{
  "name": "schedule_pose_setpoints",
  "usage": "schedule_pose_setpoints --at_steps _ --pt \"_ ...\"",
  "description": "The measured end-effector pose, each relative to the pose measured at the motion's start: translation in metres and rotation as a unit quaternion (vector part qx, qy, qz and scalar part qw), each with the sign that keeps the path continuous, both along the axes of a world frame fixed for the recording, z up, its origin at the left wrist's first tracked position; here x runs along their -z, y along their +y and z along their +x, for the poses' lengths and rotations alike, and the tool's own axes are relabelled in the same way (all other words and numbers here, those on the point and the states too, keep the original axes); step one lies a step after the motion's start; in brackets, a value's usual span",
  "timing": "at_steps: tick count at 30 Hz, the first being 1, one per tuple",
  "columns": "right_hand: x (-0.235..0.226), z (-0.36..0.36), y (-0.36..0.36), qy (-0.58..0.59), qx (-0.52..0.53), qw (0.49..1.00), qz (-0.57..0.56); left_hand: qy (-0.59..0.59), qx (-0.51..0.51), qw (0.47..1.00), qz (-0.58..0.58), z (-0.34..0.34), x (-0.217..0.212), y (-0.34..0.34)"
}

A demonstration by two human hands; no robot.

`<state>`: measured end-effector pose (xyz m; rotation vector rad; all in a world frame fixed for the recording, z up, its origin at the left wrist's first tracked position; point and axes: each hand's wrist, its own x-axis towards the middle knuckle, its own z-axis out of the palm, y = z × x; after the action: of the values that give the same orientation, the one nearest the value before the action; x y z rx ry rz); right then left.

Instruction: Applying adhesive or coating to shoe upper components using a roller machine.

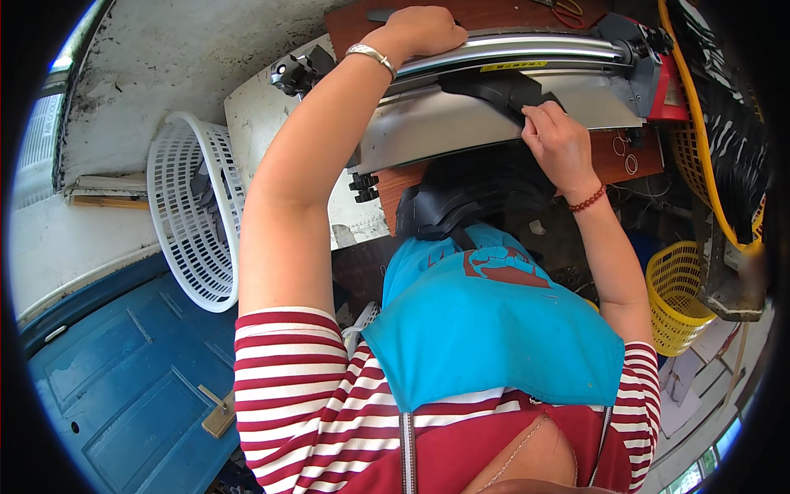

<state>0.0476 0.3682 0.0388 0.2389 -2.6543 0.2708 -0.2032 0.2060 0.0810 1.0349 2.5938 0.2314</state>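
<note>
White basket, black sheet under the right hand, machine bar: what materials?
White basket: moulded plastic, judging by its matte lattice walls. Black sheet under the right hand: probably rubber or leather; dull and it curves without creasing. Machine bar under the left hand: metal, polished, with bright streak reflections.

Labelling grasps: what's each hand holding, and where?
Left hand presses the machine's metal bar at its left end; right hand pinches the black piece at its edge.

- Bright, even daylight; colours vivid.
- Glare streaks along the metal bar (527,48).
- Soft shadow beneath the forearms.
- Fisheye bending, black corners, slight blur at the rim.
</note>
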Motion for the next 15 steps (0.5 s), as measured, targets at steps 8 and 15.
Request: schedule_pose_setpoints --at_steps 8,15 --pt "0.088 0.044 -0.038 -0.099 -0.085 0.983 -0.128 -0.084 -0.145 0.952 0.255 -0.026 -0.004 -0.015" --pt "0.15 0.053 -0.03 -0.14 0.023 0.984 -0.104 -0.226 -0.243 0.829 0.45 -0.02 -0.053 -0.023"
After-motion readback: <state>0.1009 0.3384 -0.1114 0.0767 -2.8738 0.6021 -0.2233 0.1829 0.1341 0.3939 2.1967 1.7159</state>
